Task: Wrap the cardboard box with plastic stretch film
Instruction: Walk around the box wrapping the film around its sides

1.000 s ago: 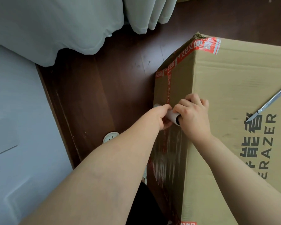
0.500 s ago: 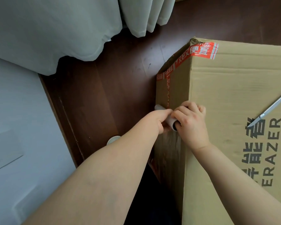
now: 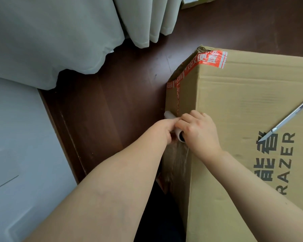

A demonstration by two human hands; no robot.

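Holding the stretch film roll (image 3: 170,115) against the side face of the cardboard box (image 3: 243,102), both hands on it. One end of the roll sits at the box's top edge, the other points down toward the floor (image 3: 121,95).

- Left hand (image 3: 162,130): curled round the middle of the tube. Fingertips hidden behind the tube and the other hand.
- Right hand (image 3: 199,133): gripping the upper end, fingers curled over it. The open core rim shows just beside the knuckles.
- Only the tube's lower tip and upper rim are visible; the hands cover the rest.
- Film (image 3: 178,154): shiny and wrinkled on the side face, camera side of the roll. Can't tell where it ends, as the left forearm blocks the lower part.
- Box stands on the dark wood floor. Its right side is cut off by the frame and its base is out of sight.
- Utility knife (image 3: 287,117) lies on the box top, apart from the hands, handle end touching the frame edge.

Writing:
- Box top has black "RAZER". A letter before it and the large Chinese characters alongside are partly hidden by the right forearm.
- Red tape (image 3: 206,58) across the far corner has white characters. "便宜" is legible, the rest too skewed to read.

Pale curtain (image 3: 59,32) hangs to the floor at top left.
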